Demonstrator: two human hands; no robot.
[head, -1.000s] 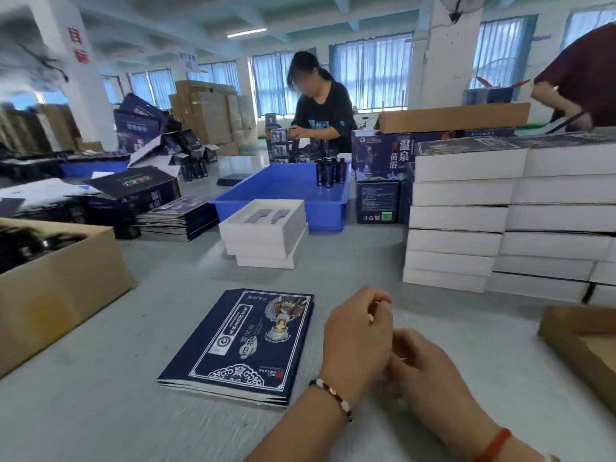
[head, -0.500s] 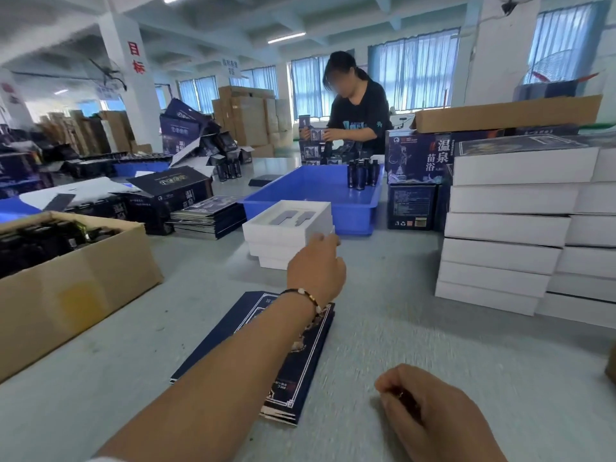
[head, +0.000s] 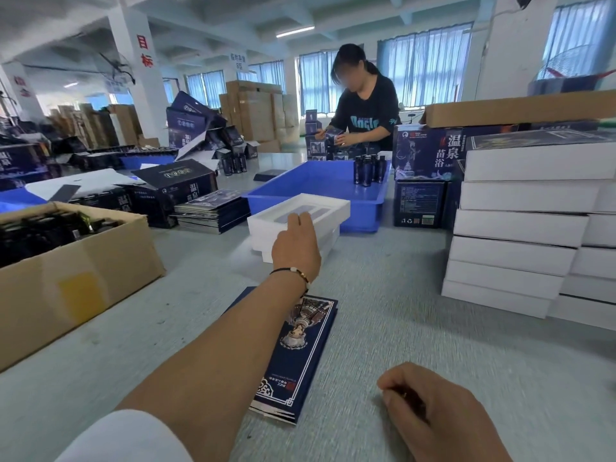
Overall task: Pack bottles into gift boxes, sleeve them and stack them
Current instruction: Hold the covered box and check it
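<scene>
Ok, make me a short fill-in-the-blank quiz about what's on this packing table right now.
1. The left hand reaches onto the top white ____ tray.
2. The dark bottles stand in a ____ plastic bin.
3. The stack of printed sleeves lies under the left ____.
4. The cardboard box sits on the table's ____ side.

Missing words: foam; blue; forearm; left

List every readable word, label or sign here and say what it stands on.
"目标": red, on the white pillar.
"温泉 苗浴": on the dark carton.
"温": on the tilted carton.
Hanging sign, shirt, sleeves: too blurred to read.
</scene>
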